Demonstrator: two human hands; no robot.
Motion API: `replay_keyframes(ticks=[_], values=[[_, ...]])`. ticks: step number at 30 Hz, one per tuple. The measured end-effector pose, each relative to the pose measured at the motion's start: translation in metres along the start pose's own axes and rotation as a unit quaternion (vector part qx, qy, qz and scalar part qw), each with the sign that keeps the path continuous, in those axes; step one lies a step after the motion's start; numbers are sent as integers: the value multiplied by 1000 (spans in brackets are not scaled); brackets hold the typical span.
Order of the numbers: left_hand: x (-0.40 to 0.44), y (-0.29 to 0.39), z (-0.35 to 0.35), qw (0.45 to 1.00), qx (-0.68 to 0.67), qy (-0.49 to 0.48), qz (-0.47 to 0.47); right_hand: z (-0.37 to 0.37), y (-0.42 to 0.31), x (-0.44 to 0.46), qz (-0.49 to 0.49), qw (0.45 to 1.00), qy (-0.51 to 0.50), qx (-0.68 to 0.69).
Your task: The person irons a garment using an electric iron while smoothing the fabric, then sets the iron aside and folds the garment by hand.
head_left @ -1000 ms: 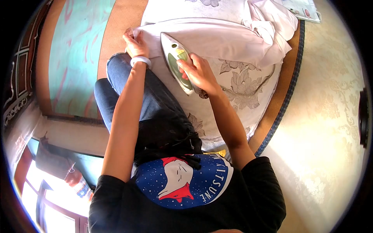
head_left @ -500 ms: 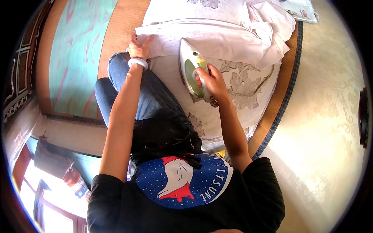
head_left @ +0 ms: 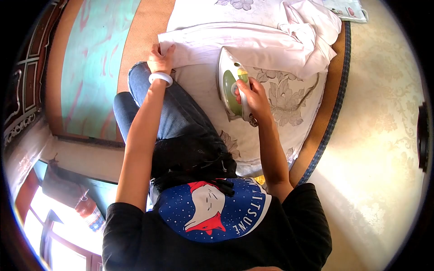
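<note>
My right hand (head_left: pixel 253 97) is wrapped round the handle of a white and green clothes iron (head_left: pixel 233 88). Its tip points away from me and overlaps the near edge of a white garment (head_left: pixel 217 45); its rear part is over the flower-printed cloth (head_left: pixel 199 92). At the garment's left end, my left hand (head_left: pixel 160 61), with a pale bangle on the wrist, pinches the fabric's corner. Farther right the garment lies bunched in folds. A cord (head_left: pixel 307 94) trails across the printed cloth to the right of the iron.
My jeans-clad legs (head_left: pixel 181 108) lie close to the cloth's left side. A turquoise patterned panel (head_left: pixel 92 67) is on the left. Along the right runs a dark blue woven edge (head_left: pixel 337 104) beside a pale patterned surface (head_left: pixel 379 113). A printed packet (head_left: pixel 348 10) lies at the top right.
My right hand has slid the iron a little to the right along the garment's near edge. My left hand stays at the garment's left corner.
</note>
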State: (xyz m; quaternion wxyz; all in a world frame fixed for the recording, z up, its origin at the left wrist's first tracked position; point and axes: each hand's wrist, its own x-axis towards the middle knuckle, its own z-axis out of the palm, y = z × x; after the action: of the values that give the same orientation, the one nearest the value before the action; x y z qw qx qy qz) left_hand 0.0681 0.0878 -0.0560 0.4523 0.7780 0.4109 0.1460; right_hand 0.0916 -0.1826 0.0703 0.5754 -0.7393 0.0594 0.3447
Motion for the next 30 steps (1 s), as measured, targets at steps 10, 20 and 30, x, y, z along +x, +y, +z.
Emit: replay_keyframes(ticks=[10, 20, 30], values=[[5, -5, -8, 873, -429, -220, -78, 29, -22, 20, -69, 994, -82, -20], [12, -4, -5, 858, -401, -287, -142, 48, -28, 36, -46, 983, -97, -149], [13, -23, 8, 886, -389, -223, -115, 54, -34, 38, -57, 976, -72, -198]])
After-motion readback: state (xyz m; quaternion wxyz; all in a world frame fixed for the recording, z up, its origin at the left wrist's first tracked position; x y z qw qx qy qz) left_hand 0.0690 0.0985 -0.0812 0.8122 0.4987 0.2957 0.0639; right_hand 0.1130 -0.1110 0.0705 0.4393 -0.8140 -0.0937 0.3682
